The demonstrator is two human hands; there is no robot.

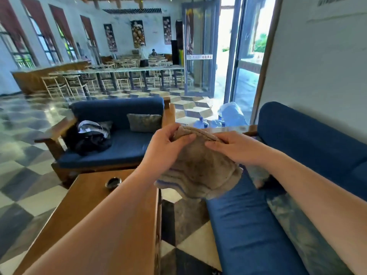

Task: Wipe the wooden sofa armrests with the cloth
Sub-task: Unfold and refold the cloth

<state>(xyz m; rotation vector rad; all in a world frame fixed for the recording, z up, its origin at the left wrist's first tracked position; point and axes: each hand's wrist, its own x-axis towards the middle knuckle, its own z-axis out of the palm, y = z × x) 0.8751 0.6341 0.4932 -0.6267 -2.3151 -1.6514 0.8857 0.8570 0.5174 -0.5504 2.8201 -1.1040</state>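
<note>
Head view shows two bare hands raised at the centre of the frame, both closed on one grey-brown cloth (200,167). At about 9 o'clock of the cloth, the left hand (168,143) pinches its upper edge, the grip curled tight with the thumb pressed across the fabric. At about 3 o'clock, the right hand (236,148) has its grip shut on the same top fold, fingers laid flat over it. The rest of the cloth hangs down folded in layers, clear of any furniture. Two blue sofas are in sight: one sofa (119,135) at 10 o'clock carrying a grey cushion (144,122) and a dark bundle of clothing (91,137), and a second sofa (297,175) running from 3 to 5 o'clock. One wooden armrest (55,130) of the far sofa sits at 9 o'clock, another wooden armrest (240,129) just past the hands at 1 o'clock. One wooden surface (95,205) lies at 7 o'clock under the left forearm, bearing one small dark dish (113,182).
</note>
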